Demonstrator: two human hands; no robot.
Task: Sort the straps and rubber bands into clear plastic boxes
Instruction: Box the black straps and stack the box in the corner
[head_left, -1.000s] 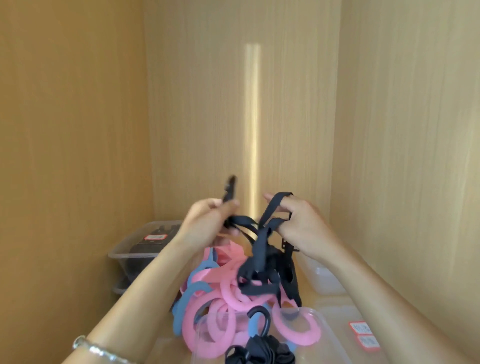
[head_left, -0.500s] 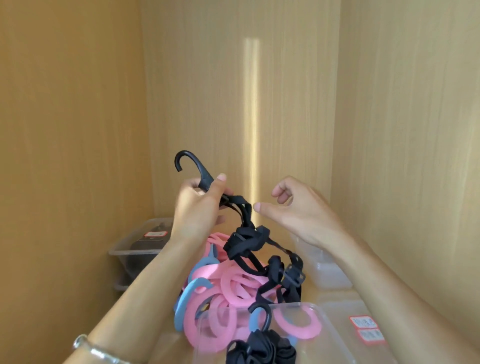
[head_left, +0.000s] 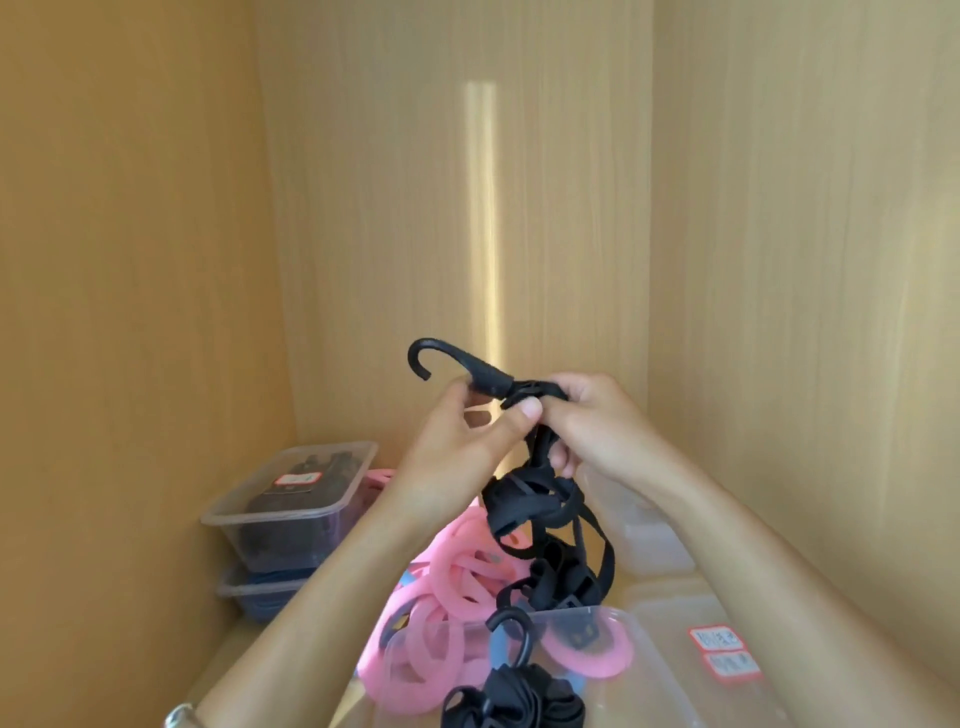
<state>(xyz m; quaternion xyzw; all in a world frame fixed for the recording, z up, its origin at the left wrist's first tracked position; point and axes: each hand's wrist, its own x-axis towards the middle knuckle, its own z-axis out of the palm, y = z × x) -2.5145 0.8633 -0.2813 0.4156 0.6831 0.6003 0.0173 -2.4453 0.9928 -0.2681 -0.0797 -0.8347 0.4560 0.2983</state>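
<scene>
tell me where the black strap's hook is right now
In the head view the hook is mid-frame, jutting up and left from the left hand, with the right hand gripping the black strap just right of it, above the pink rubber bands.

**tapeworm_42:** can anyone actually read the stickers here?

**binlady:** not really, tbh. There are two white stickers with red borders on the lid of the clear box at the lower right (head_left: 670, 608), one right above the other. The upper sticker (head_left: 717, 638) has a short row of dark characters and the lower sticker (head_left: 731, 664) has another row. Both are too blurry to make out.

**tapeworm_42:** what about the tub on the left?

**binlady:** same deal. The top clear tub in the left stack (head_left: 244, 517) has a small red-edged sticker (head_left: 297, 478) on its lid, and whatever's printed on it is too small to tell. So nothing readable, no brands or numbers.
</scene>
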